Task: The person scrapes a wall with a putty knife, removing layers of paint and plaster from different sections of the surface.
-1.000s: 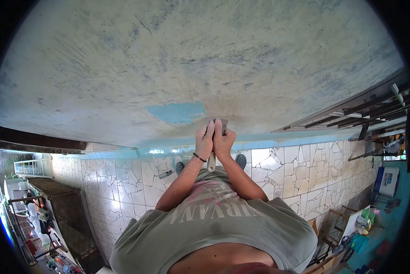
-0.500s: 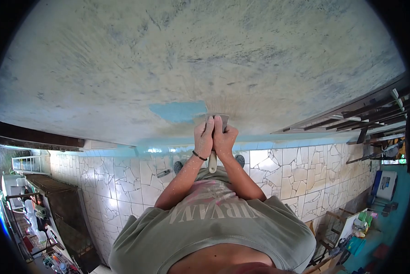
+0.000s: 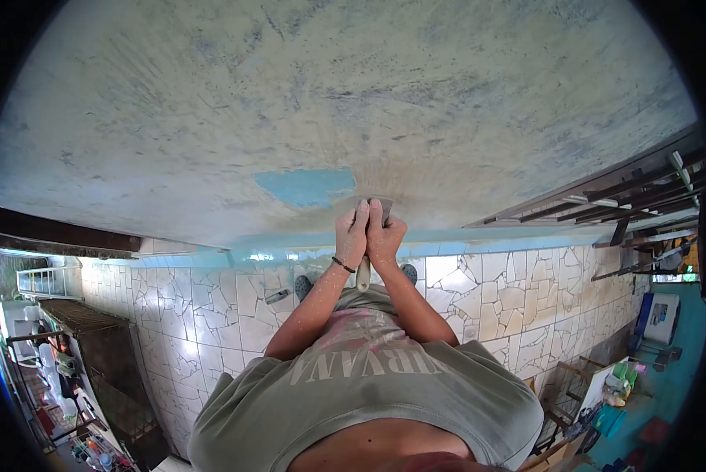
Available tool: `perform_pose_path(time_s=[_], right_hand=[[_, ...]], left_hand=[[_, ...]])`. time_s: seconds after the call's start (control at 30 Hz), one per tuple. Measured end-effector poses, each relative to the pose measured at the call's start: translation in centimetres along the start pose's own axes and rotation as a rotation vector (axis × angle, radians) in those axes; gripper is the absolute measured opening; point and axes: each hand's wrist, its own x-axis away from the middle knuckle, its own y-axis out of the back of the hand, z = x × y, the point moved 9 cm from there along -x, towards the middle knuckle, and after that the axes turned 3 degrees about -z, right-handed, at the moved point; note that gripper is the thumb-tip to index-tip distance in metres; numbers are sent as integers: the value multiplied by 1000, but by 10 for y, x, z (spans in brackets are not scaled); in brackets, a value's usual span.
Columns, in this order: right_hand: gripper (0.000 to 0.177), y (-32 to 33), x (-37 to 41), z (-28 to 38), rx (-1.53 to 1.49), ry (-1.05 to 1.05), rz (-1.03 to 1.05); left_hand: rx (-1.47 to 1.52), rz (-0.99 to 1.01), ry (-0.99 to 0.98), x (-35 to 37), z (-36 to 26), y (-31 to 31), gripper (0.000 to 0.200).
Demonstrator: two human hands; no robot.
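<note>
Both hands grip one scraper (image 3: 363, 274), its pale handle pointing down toward my body and its metal blade against the wall (image 3: 416, 118). My left hand (image 3: 351, 236), with a dark bead bracelet at the wrist, closes round the tool from the left, thumb up on the blade. From the right, my right hand (image 3: 385, 236) is closed too, its thumb beside the other. Pale dust specks the forearms. A bare light-blue patch (image 3: 306, 187) shows in the wall's mottled grey-beige coat, just up and left of my hands.
Stone-pattern tiles (image 3: 518, 291) cover the floor, with my shoes below the hands. A small grey object (image 3: 277, 296) lies on them at left. A window with dark bars (image 3: 636, 197) is at right, a dark cabinet (image 3: 105, 354) at lower left, and a cluttered table (image 3: 597, 393) at lower right.
The view has shifted slightly. My hands and the scraper stay gripped together against the wall, a little farther from the blue patch.
</note>
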Motion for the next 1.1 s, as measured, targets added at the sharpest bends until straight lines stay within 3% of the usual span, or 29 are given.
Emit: perform_pose_path(time_s=[0.07, 0.17, 0.4, 0.5, 0.7, 0.8, 0.9, 1.03, 1.1], right_hand=[[50, -3, -1, 3, -49, 14, -19], [54, -11, -12, 44, 41, 69, 35], [56, 0, -1, -4, 10, -2, -12], [56, -7, -9, 44, 25, 35, 30], [56, 1, -1, 14, 9, -30, -1], [55, -3, -9, 42, 89, 63, 13], [54, -9, -13, 76, -21, 76, 39], [53, 0, -1, 28, 11, 6, 3], [52, -1, -3, 31, -13, 7, -6]], left_hand=[[22, -45, -26, -5, -1, 0, 43], [-100, -20, -178, -8, -66, -2, 42], [45, -51, -17, -3, 0, -2, 41], [-31, 18, -119, -10, -47, -3, 42], [49, -24, -4, -2, -15, -6, 43], [-103, -29, -149, -8, -51, -3, 43], [-33, -10, -161, -10, -73, -4, 43], [28, -40, -20, -2, -27, -5, 44], [-5, -33, -117, -7, -46, -6, 45]])
